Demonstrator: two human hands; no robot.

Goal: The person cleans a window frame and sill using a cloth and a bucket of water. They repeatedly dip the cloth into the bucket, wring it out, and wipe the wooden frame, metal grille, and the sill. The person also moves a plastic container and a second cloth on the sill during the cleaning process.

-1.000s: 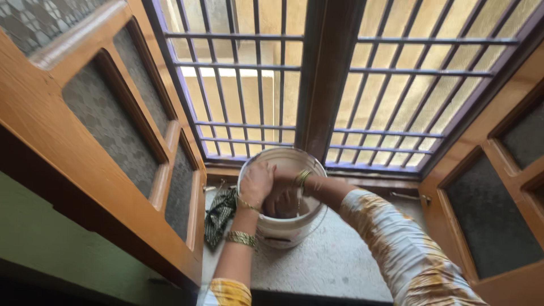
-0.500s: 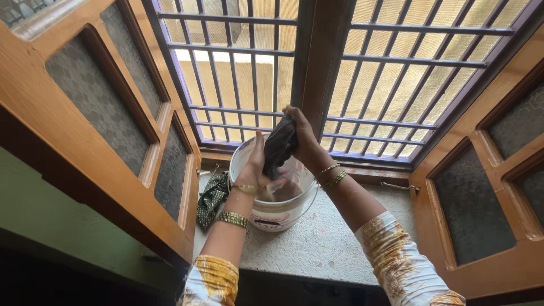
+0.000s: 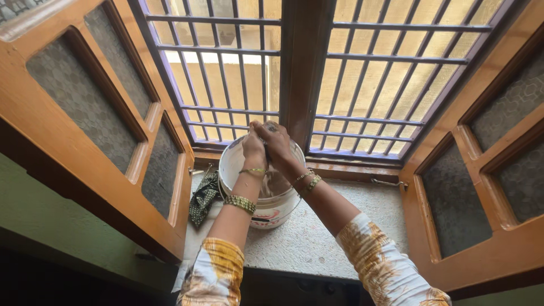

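At an open window, a person's left hand (image 3: 253, 148) and right hand (image 3: 276, 141) press together, both closed around a dark wad of cloth (image 3: 267, 154) held directly above a white bucket (image 3: 232, 164) (any drips would fall back inside). The bucket stands on the speckled stone sill (image 3: 317, 238), close against the metal grille (image 3: 226, 73). A red-and-dark printed label (image 3: 271, 216) curves across its lower front. A patterned dark rag (image 3: 203, 195) lies crumpled just beside it, near the wooden shutter (image 3: 85, 113).
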